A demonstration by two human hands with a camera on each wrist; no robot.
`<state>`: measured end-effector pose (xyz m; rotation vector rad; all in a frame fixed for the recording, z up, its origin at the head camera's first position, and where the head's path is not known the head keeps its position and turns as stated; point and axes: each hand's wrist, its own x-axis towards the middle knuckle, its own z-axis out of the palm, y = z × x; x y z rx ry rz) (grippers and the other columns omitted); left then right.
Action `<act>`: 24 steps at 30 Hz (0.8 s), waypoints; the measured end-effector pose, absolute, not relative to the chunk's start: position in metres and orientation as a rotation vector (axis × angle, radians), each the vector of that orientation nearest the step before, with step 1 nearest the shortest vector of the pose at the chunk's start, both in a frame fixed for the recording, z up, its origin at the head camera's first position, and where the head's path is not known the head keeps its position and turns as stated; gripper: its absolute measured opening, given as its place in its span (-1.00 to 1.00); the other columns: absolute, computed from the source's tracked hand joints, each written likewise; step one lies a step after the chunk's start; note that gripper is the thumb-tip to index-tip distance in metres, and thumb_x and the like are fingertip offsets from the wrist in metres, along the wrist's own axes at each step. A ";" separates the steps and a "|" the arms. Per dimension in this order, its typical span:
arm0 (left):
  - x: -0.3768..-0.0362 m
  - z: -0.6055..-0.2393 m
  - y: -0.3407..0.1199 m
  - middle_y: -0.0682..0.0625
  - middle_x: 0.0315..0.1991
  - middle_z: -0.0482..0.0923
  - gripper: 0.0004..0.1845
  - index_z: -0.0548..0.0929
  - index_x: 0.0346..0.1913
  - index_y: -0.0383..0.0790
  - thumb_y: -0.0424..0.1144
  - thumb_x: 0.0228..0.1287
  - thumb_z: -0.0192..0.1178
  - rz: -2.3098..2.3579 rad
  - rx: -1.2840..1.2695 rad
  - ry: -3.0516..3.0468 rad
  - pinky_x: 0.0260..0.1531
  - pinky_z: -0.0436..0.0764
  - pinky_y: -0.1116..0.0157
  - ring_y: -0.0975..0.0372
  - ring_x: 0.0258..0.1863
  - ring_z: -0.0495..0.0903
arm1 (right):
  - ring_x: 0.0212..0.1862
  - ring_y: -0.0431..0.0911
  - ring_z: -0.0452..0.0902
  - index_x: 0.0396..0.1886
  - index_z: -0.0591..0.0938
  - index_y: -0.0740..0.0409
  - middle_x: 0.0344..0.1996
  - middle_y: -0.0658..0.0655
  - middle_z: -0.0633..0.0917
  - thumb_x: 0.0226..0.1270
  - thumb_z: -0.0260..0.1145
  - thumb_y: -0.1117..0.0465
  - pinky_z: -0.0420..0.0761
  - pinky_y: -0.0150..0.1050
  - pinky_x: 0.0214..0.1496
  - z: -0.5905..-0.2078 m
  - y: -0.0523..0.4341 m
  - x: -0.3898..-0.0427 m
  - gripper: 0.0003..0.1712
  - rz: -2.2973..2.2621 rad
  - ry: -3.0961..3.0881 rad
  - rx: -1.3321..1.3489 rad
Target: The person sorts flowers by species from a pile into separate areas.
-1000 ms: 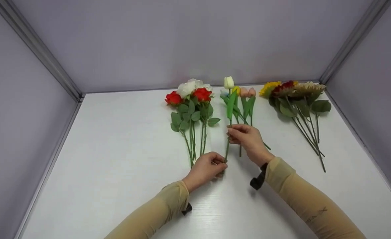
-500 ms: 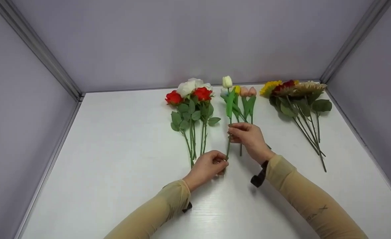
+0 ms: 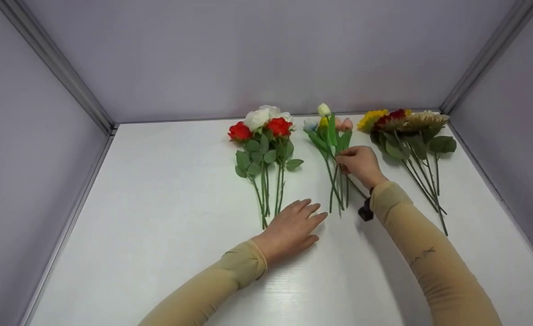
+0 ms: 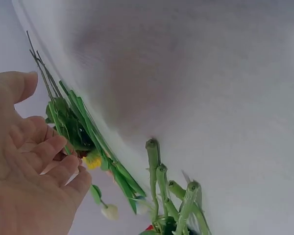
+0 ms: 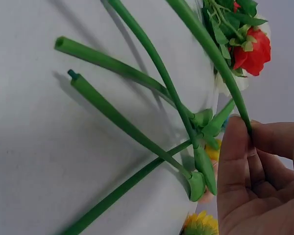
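Observation:
My right hand (image 3: 360,164) pinches the green stem of a white tulip (image 3: 324,109) between thumb and fingers. In the right wrist view, that tulip stem (image 5: 220,61) stands apart from the other stems. Beneath and around it lie several tulips, among them a yellow tulip (image 3: 324,122), a pale blue tulip (image 3: 310,125) and a pink tulip (image 3: 347,124). My left hand (image 3: 291,231) is spread over the white table, holding nothing, near the lower ends of the rose stems (image 4: 153,159). The pinching fingertips partly cover the tulip stems in the head view.
On the left lies a bunch with red roses (image 3: 279,127) and white blooms (image 3: 257,119). To the right is a bunch with yellow, dark red and cream flowers (image 3: 389,120). Grey panels (image 3: 266,54) wall in the white table (image 3: 166,203) behind and at both sides.
The left hand has let go of the white tulip's lower stem and opened. The right hand has carried the tulip right and away from me, over the other tulips.

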<state>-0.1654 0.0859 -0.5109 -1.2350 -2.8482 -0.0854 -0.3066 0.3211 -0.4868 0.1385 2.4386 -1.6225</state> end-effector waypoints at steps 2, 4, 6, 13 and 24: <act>-0.165 -0.513 0.086 -0.05 0.46 0.36 -0.38 0.41 0.50 -0.03 0.06 0.47 0.23 -0.069 -1.244 -2.856 0.50 0.17 0.14 0.02 0.49 0.26 | -0.09 0.07 0.67 0.21 0.61 0.43 0.05 0.36 0.64 0.51 0.26 0.25 0.71 -0.19 -0.07 -0.490 0.321 -0.310 -0.59 -1.588 2.447 0.144; -0.164 -0.514 0.085 -0.05 0.46 0.36 -0.37 0.41 0.50 -0.03 0.07 0.47 0.23 -0.068 -1.250 -2.860 0.50 0.18 0.13 0.02 0.49 0.26 | -0.07 0.06 0.66 0.22 0.60 0.44 0.07 0.36 0.63 0.51 0.25 0.26 0.70 -0.15 -0.02 -0.493 0.321 -0.312 -0.59 -1.569 2.450 0.150; -0.163 -0.515 0.084 -0.06 0.46 0.36 -0.37 0.41 0.50 -0.04 0.07 0.47 0.22 -0.076 -1.257 -2.865 0.50 0.18 0.12 0.01 0.49 0.26 | -0.06 0.07 0.65 0.22 0.60 0.44 0.08 0.36 0.63 0.51 0.24 0.27 0.70 -0.11 0.01 -0.495 0.320 -0.313 -0.59 -1.561 2.457 0.152; -0.160 -0.514 0.082 -0.06 0.48 0.33 -0.38 0.40 0.50 -0.06 0.06 0.50 0.19 -0.141 -1.276 -2.898 0.51 0.15 0.11 0.02 0.50 0.24 | -0.02 0.10 0.62 0.18 0.63 0.39 0.02 0.32 0.65 0.51 0.25 0.23 0.67 -0.07 0.03 -0.500 0.320 -0.311 -0.61 -1.477 2.525 0.153; -0.175 -0.502 0.059 -0.10 0.52 0.27 -0.35 0.34 0.55 -0.06 0.04 0.52 0.18 -0.201 -1.181 -2.899 0.53 0.07 0.06 0.00 0.53 0.17 | 0.02 0.08 0.57 0.25 0.61 0.29 0.06 0.28 0.66 0.55 0.19 0.09 0.59 -0.05 0.04 -0.497 0.331 -0.296 -0.54 -1.341 2.691 0.042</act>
